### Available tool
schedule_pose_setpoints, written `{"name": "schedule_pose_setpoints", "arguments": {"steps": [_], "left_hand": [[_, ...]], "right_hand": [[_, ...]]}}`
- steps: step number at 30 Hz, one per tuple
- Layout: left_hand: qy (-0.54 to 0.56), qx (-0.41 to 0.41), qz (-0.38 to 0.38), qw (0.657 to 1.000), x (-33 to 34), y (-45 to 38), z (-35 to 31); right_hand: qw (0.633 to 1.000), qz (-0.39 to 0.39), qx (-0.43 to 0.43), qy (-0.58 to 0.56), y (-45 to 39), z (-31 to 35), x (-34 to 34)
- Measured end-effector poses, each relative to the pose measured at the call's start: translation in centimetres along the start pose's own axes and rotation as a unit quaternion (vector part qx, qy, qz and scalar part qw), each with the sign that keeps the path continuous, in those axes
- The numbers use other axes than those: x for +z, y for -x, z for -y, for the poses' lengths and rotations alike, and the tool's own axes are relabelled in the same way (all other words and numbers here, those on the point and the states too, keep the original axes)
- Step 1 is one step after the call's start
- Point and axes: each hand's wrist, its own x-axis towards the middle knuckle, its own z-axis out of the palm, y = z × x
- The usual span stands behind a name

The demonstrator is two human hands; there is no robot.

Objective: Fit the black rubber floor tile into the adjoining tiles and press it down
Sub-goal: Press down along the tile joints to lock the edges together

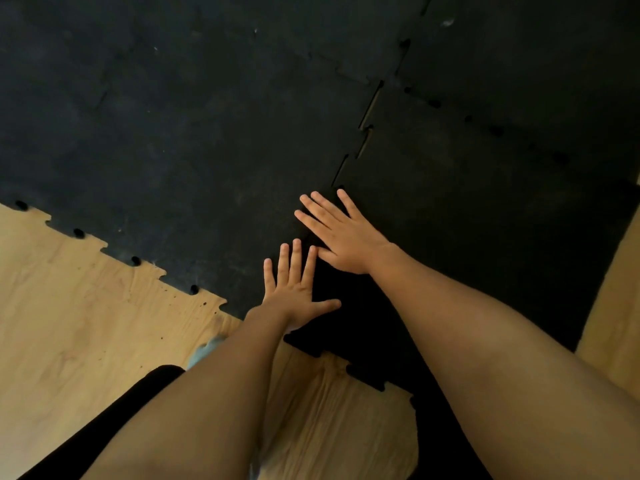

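You are pressing both palms flat, fingers spread, gripping nothing: left hand (pixel 294 292) and right hand (pixel 343 233) bearing on black rubber tile (pixel 467 216) beneath them, along jigsaw seam (pixel 360 140) running ahead, seating tabs.

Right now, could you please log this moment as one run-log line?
step: pressing seam | left hand: flat on seam | right hand: flat on black rubber floor tile | far seam: gaps showing

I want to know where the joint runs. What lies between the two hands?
Head view: only black tile surface, where the seam appears to run; the left hand and right hand lie flat, the left fingers almost touching the right.
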Motion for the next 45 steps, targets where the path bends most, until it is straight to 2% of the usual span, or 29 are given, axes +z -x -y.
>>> {"name": "schedule_pose_setpoints", "arguments": {"steps": [2, 5, 7, 9, 13, 21, 25, 27, 29, 33, 37, 41, 45], "left_hand": [[-0.007, 0.0, -0.009, 1.0, 0.1, 0.0, 0.2], [-0.041, 0.001, -0.075, 0.996, 0.7, 0.8, -0.2], [-0.068, -0.009, -0.144, 0.987, 1.4, 1.2, -0.4], [-0.085, -0.002, -0.194, 0.977, 1.1, 0.6, -0.4], [-0.097, 0.047, -0.241, 0.965, -2.5, -3.3, -1.4], [-0.132, 0.02, -0.165, 0.977, -4.1, -5.2, -2.8], [-0.124, 0.034, -0.213, 0.969, -6.0, -6.5, -4.5], [-0.109, 0.069, -0.236, 0.963, -7.5, -8.6, -5.9], [-0.108, 0.088, -0.234, 0.962, -8.6, -10.9, -7.1], [-0.119, 0.046, -0.227, 0.965, -8.1, -13.2, -7.7], [-0.128, 0.056, -0.216, 0.966, -8.3, -13.0, -7.9], [-0.114, 0.05, -0.22, 0.968, -9.9, -12.9, -9.2], [-0.098, 0.078, -0.216, 0.968, -11.1, -15.3, -11.2]], "right_hand": [[0.996, -0.072, 0.028, 0.044, -0.1, -1.1, 0.2], [0.97, -0.131, 0.203, 0.018, -1.8, -3.1, -0.4], [0.953, -0.144, 0.267, -0.004, -2.3, -3.7, 0.5], [0.952, -0.156, 0.263, -0.002, -2.4, -4.1, 1.4], [0.955, -0.162, 0.248, -0.023, -2.6, -4.5, 1.3], [0.966, -0.098, 0.236, -0.03, -2.4, -4.2, 0.5], [0.978, -0.116, 0.17, -0.013, -2.6, -7.3, -0.8], [0.963, -0.15, 0.224, -0.011, -3.3, -10.5, -1.9], [0.951, -0.15, 0.269, -0.021, -3.9, -12.9, -2.4], [0.957, -0.149, 0.247, -0.004, -4.4, -13.8, -1.1], [0.959, -0.131, 0.25, -0.013, -4.4, -13.9, -1.7], [0.967, -0.132, 0.214, -0.033, -4.0, -15.6, -4.0], [0.959, -0.111, 0.259, -0.031, -2.9, -18.2, -3.6]]}}
